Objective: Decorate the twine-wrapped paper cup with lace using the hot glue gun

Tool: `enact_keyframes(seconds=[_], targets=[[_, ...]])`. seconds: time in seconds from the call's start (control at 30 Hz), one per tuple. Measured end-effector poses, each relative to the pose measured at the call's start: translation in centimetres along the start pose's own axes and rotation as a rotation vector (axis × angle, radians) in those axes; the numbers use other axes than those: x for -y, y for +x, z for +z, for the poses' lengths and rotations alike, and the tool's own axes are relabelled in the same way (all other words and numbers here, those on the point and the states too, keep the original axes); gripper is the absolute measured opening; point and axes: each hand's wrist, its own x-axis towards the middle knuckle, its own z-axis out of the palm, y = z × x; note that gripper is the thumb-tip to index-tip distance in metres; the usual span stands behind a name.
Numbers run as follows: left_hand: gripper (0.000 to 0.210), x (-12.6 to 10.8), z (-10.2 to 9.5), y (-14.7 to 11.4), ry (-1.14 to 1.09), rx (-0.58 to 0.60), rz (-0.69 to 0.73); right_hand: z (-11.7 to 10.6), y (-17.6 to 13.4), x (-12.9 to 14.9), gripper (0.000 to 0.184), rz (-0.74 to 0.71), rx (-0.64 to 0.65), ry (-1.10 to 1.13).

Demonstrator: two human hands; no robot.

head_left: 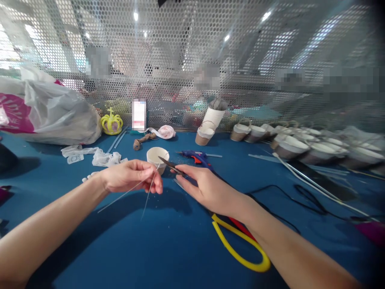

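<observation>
My left hand [135, 177] is closed in a pinch on a thin pale cord [147, 196], whose two long strands hang down below the fingers. My right hand [207, 186] grips a pair of scissors round the blade end, with the dark pointed tips [167, 161] close to the cord above my left fingertips. The yellow and red scissor handles [264, 263] stick out beneath my right wrist. Just behind the fingertips stands a small white-lined cup [157, 153], partly hidden by both hands. Whether the blades touch the cord I cannot tell.
A blue glue gun [192, 154] lies behind my right hand, its black cable [276, 186] trailing right. Several small lined baskets [291, 146] crowd the right side. Twine [144, 140], a pink-white ribbon roll [166, 131], a yellow crown [111, 122] and a plastic bag [60, 112] stand further back.
</observation>
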Motion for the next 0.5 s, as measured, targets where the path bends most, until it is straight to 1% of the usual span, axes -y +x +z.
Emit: enact_keyframes(seconds=[0.07,0.1,0.13,0.17,0.2,0.23,0.3,0.33,0.37,0.4,0.43,0.5], targets=[[0.037,0.3,0.3,0.2,-0.046,0.033,0.031,0.0,-0.1,-0.1,0.022,-0.007,0.012,0.003],[0.037,0.2,0.4,0.2,-0.009,0.012,0.05,0.0,-0.1,-0.3,0.022,-0.009,0.017,-0.005],[0.037,0.1,0.7,0.1,0.079,-0.029,0.061,0.1,-0.1,-0.4,0.021,-0.004,0.016,-0.024],[0.036,-0.2,0.9,0.1,0.223,-0.094,0.066,0.2,-0.1,-0.6,0.021,0.009,0.008,-0.055],[0.034,-0.5,1.2,0.0,0.421,-0.186,0.071,0.3,-0.1,-0.8,0.021,0.033,-0.001,-0.096],[0.031,-0.7,1.5,0.0,0.657,-0.289,0.079,0.5,-0.1,-1.0,0.021,0.063,-0.007,-0.141],[0.027,-1.0,2.1,0.0,1.14,-0.501,0.146,0.8,0.1,-1.3,0.023,0.121,0.0,-0.218],[0.026,-1.0,2.4,0.0,1.303,-0.562,0.172,0.9,0.1,-1.4,0.024,0.146,0.01,-0.237],[0.025,-1.0,2.6,0.0,1.402,-0.597,0.189,1.0,0.2,-1.4,0.025,0.165,0.02,-0.24],[0.026,-0.9,2.8,0.1,1.43,-0.607,0.193,1.1,0.2,-1.3,0.027,0.179,0.029,-0.228],[0.026,-0.9,2.8,0.1,1.403,-0.598,0.185,1.1,0.2,-1.2,0.029,0.189,0.039,-0.204],[0.027,-1.0,2.8,0.0,1.252,-0.552,0.146,0.9,0.0,-0.9,0.033,0.198,0.074,-0.138]])
